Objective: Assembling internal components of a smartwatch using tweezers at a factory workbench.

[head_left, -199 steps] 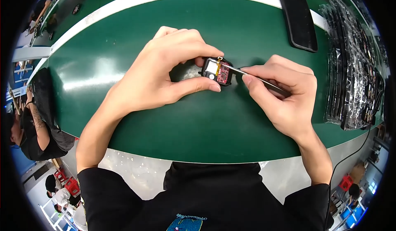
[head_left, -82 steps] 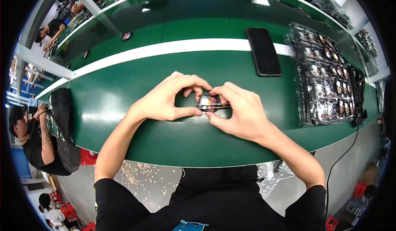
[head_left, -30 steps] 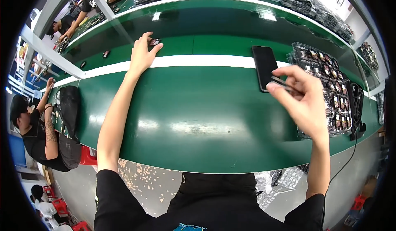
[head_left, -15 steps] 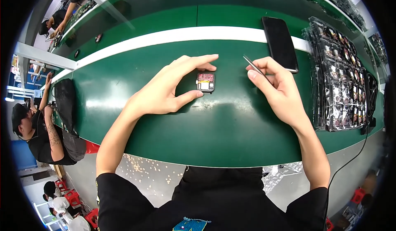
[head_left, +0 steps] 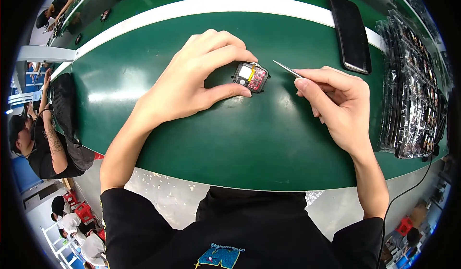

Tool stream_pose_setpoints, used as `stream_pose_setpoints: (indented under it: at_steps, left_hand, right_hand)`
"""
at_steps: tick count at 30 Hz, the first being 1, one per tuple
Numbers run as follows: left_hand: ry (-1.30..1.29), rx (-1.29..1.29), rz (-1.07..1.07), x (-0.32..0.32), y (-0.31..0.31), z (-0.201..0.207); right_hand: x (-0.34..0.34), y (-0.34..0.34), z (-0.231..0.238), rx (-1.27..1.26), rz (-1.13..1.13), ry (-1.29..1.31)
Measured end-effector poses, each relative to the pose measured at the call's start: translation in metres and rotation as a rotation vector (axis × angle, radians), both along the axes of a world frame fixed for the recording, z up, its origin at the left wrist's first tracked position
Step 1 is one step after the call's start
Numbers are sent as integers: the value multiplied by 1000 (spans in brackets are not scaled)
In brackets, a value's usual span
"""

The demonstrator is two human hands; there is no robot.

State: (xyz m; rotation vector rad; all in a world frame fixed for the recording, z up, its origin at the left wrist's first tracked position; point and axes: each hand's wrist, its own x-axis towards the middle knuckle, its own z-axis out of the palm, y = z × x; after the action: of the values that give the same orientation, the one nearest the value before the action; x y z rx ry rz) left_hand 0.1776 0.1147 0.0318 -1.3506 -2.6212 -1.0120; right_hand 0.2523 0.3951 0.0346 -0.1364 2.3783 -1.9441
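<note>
A green workbench [head_left: 230, 158], circuit board [head_left: 259, 79], stacked trays [head_left: 408, 91] and co-worker [head_left: 42, 156] show an electronics workshop.

The left forearm [head_left: 127, 141] rises from 8 o'clock, its hand [head_left: 199, 72] back uppermost near 11, wrist nearly straight. Thumb [head_left: 230, 92] and index finger reach toward 3 o'clock in a C, tips apart; the others curl behind. The right forearm [head_left: 369, 175] comes from 4 o'clock, its bent hand [head_left: 338, 103] between 2 and 3, thumb and index pinched toward 10, remaining fingers folded under.
</note>
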Motion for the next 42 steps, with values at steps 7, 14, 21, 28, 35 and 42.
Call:
stream_pose_setpoints:
  at_steps: [7, 14, 21, 28, 35, 42]
  left_hand:
    - [-137, 9, -34, 4, 3, -2]
    - [-151, 47, -68, -2, 5, -6]
    - [-151, 57, -71, -1, 5, -6]
    - [-196, 43, -17, 1, 5, -4]
    - [-212, 33, 10, 2, 7, -2]
    - [-196, 22, -4, 0, 5, -2]
  right_hand:
    - [0, -2, -12, 108, 51, 205]
    - [-1, -11, -8, 302, 72, 287]
    - [-3, -13, -10, 334, 78, 323]
    - [-1, -12, -12, 332, 71, 360]
    - [0, -9, -18, 411, 34, 523]
    - [-2, -15, -20, 495, 33, 638]
